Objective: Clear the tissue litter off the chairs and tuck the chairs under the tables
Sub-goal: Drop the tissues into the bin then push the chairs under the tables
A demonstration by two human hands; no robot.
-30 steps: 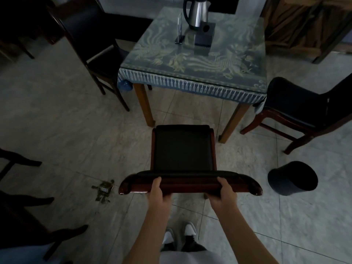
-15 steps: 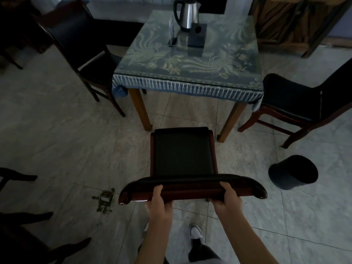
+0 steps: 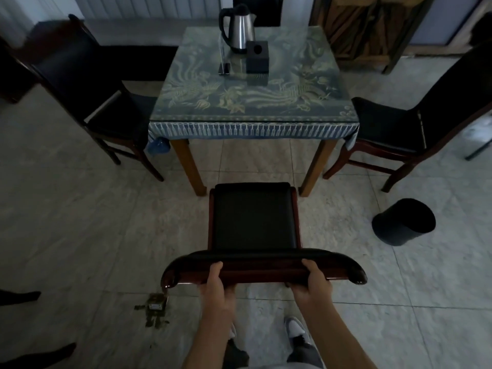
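Observation:
A dark wooden chair (image 3: pixel 254 217) with a black seat stands in front of me, facing the table (image 3: pixel 250 102) with the blue patterned cloth. Its seat front lines up between the table's two near legs and reaches just to them. My left hand (image 3: pixel 216 284) and my right hand (image 3: pixel 314 282) both grip the chair's curved top rail. The seat is bare, with no tissue on it. Two more black-seated chairs sit at the table's sides: one on the left (image 3: pixel 106 102), one on the right (image 3: pixel 415 121).
A black waste bin (image 3: pixel 403 222) stands on the tiled floor to the chair's right. A small patch of litter (image 3: pixel 155 311) lies on the floor at lower left. A kettle (image 3: pixel 238 29) and a black box (image 3: pixel 257 57) sit on the table. Dark chair legs (image 3: pixel 18 296) poke in at far left.
The chair, held by both hands, has moved forward toward the table and is now squared between its near legs. I have stepped forward with it.

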